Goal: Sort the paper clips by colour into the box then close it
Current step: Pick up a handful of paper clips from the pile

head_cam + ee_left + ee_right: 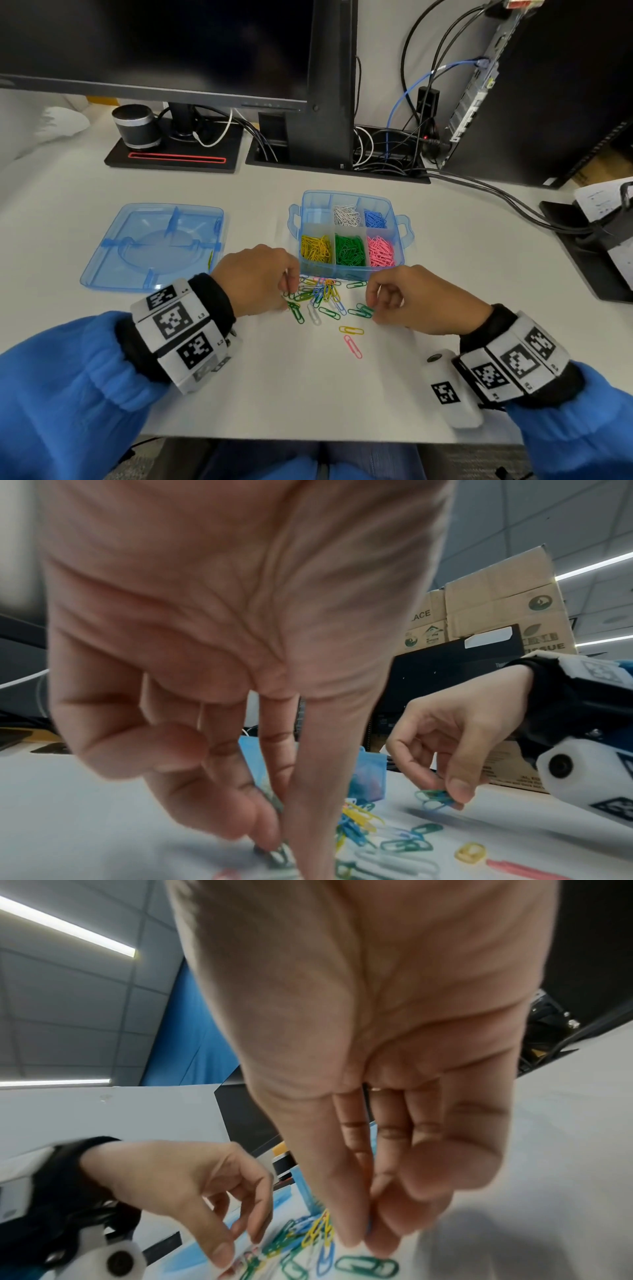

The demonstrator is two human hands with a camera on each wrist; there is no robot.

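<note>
- The box (349, 236) sits open on the tabletop (342, 394), its long side running 9 to 3 o'clock, a handle at each end.
- Its near row holds yellow, green and pink clips from 9 to 3 o'clock; the far row holds white and blue clips, and the far compartment at 9 o'clock looks bare.
- The lid (154, 245) lies flat at 9 o'clock of the box, well apart from it, inner side up.
- A loose pile of paper clips (320, 294) lies against the near wall of the box, at its 6 o'clock, the clips pointing every way.
- Nearer the person, a yellow clip (351, 330) lies with its long axis 9 to 3 o'clock, and a pink clip (352, 346) runs from 11 to 5 o'clock.
- The left hand (257, 279) is palm down at 9 o'clock of the pile, fingers curled downward, fingertips (270, 842) together on a clip at the tabletop; the left wrist view is too blurred to name its colour.
- The right hand (421, 301) is at 3 o'clock of the pile, knuckles up, thumb and fingers closed on a small bunch of green clips (433, 799) held just above the tabletop.
- In the right wrist view the palm hides that bunch; a single green clip (366, 1265) lies flat below the fingertips.
- The pile's far edge is hidden behind the box wall and the left hand's fingers.
</note>
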